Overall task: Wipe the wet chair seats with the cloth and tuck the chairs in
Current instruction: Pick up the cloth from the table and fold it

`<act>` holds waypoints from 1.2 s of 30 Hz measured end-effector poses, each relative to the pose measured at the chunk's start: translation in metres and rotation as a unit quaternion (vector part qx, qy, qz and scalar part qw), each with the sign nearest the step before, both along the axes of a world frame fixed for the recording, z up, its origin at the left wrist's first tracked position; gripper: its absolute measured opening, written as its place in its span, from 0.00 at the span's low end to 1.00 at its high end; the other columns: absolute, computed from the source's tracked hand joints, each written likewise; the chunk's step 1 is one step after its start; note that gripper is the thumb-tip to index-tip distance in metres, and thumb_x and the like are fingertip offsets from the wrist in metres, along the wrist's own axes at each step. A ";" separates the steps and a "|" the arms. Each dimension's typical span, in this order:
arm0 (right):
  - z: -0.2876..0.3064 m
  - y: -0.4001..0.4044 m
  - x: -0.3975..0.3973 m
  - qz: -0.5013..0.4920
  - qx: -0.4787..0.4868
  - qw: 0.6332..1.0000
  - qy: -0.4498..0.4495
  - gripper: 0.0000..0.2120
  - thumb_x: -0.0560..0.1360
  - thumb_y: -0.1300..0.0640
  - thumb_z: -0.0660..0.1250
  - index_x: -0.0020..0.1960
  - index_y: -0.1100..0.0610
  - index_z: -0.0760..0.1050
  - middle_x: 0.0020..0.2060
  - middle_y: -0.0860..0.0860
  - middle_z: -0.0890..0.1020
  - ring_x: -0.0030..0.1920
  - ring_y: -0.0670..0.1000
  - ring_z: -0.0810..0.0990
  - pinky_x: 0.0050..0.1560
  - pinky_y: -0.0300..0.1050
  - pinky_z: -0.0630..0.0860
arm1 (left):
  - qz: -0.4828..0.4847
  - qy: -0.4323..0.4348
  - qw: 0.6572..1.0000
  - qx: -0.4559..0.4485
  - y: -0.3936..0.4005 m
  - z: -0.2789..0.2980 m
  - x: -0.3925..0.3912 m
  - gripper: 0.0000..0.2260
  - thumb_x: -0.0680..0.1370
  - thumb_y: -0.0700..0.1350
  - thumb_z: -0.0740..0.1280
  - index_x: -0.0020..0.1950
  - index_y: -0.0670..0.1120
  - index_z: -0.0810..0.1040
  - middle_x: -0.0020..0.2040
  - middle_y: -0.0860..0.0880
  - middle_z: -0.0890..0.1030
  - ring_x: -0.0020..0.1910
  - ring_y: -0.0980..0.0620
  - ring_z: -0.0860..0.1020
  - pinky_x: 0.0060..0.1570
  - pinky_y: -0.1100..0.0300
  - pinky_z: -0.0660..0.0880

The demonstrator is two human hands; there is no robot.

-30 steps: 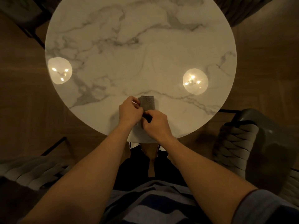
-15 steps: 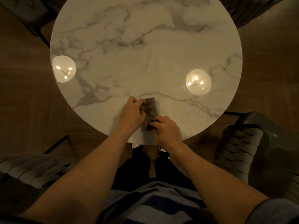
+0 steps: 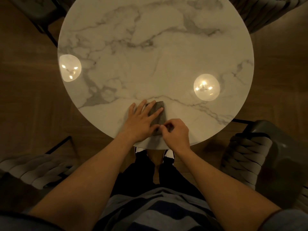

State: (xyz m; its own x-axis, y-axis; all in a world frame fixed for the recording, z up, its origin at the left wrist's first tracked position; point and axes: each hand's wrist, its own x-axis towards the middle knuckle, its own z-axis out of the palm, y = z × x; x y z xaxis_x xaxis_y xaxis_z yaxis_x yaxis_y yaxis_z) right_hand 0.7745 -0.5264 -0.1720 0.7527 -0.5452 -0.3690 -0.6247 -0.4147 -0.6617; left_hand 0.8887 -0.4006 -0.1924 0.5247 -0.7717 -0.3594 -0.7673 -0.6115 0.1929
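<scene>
Cloth (image 3: 160, 112) sits lower centre of frame on round marble desk (image 3: 116, 39), near its near edge. Small, grey, folded into narrow rectangle, kinda coarse texture, looks flat. Left hand (image 3: 141, 121) lies flat on it, fingers straight and spread, pressing down. Right hand (image 3: 175, 133) has grip curled, pinching cloth's lower corner. Chair (image 3: 246, 155) at right of frame, another chair (image 3: 33, 167) lower left, both pulled out from desk.

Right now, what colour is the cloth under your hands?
Grey: the folded cloth on the white marble table, seen in the head view.
</scene>
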 end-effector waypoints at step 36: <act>0.040 0.027 0.012 -0.147 0.373 0.916 -0.024 0.10 0.79 0.52 0.71 0.54 0.58 0.82 0.51 0.54 0.86 0.54 0.54 0.85 0.49 0.49 0.82 | 0.521 0.546 0.547 -0.362 0.025 0.059 -0.032 0.10 0.83 0.45 0.60 0.58 0.45 0.79 0.51 0.45 0.83 0.51 0.48 0.82 0.52 0.47 0.80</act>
